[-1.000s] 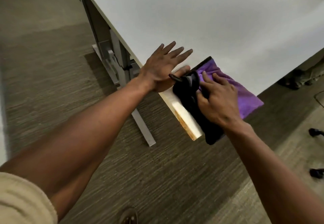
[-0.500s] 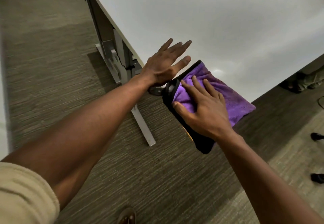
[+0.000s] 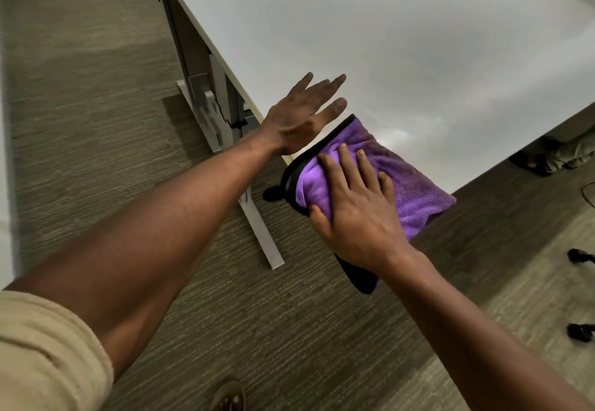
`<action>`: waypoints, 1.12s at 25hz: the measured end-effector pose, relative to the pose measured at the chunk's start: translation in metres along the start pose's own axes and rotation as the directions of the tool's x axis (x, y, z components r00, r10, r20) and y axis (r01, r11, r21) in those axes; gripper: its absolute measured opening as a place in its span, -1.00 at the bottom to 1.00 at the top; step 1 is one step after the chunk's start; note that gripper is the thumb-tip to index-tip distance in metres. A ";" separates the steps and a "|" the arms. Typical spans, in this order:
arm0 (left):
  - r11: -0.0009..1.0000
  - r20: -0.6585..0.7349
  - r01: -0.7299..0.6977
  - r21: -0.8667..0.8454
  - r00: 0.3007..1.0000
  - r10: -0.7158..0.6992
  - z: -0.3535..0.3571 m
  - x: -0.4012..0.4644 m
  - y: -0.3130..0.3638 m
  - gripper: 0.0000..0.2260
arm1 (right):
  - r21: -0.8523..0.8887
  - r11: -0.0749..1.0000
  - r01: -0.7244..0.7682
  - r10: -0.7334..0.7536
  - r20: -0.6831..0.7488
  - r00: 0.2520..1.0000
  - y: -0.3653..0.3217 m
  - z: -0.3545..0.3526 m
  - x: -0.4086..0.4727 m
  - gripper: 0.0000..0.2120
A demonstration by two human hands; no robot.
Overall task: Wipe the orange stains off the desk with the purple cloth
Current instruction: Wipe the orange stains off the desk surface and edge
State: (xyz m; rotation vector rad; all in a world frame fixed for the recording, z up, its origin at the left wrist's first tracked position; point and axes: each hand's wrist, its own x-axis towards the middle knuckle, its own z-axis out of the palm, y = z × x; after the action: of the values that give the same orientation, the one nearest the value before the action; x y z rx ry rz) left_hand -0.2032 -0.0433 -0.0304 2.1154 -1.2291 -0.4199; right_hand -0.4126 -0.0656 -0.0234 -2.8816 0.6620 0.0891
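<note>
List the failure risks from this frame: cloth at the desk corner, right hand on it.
1. The purple cloth overhangs the desk corner, a black flap hanging below; pressed only by the right hand, it could slide off to the floor.
2. The cloth covers the corner, so stains under it can't be checked; some may be missed.
3. The left hand sits open at the edge, possibly in the wipe path.

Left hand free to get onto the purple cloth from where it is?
Probably yes. The left hand is open, right beside the purple cloth at the desk corner; nothing lies between, though the right hand covers its near half.
</note>
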 end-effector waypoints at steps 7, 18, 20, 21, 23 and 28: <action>1.000 0.008 0.001 0.010 1.000 -0.002 -0.002 0.001 0.001 -0.39 | 0.096 0.995 0.009 -0.005 -0.044 0.999 0.008 -0.004 0.024 -0.35; 0.965 -0.009 -0.066 0.253 0.997 0.070 0.008 0.003 -0.005 -0.38 | 0.052 0.992 -0.115 0.109 0.106 0.988 0.035 -0.011 -0.002 -0.27; 0.965 -0.027 -0.068 0.252 0.997 0.078 0.009 0.003 -0.006 -0.38 | 0.018 0.995 -0.094 0.092 0.098 0.991 0.015 -0.006 -0.011 -0.31; 0.963 -0.029 -0.068 0.261 0.997 0.078 0.009 0.003 -0.006 -0.39 | 0.001 0.995 -0.101 0.101 0.092 0.991 0.008 -0.004 -0.011 -0.32; 0.956 -0.020 -0.068 0.286 0.997 0.077 0.008 0.005 -0.006 -0.38 | -0.020 0.992 -0.125 0.126 0.076 0.989 -0.002 -0.004 0.000 -0.31; 0.958 -0.009 -0.049 0.284 0.999 0.054 0.008 0.005 -0.005 -0.39 | 0.020 0.993 -0.116 0.115 0.071 0.991 -0.008 -0.006 0.012 -0.28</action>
State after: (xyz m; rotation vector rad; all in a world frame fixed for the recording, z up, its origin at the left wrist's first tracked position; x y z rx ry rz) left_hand -0.2019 -0.0488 -0.0389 2.3133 -1.4012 -0.2111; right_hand -0.3982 -0.0651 -0.0176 -2.8013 0.8104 0.1954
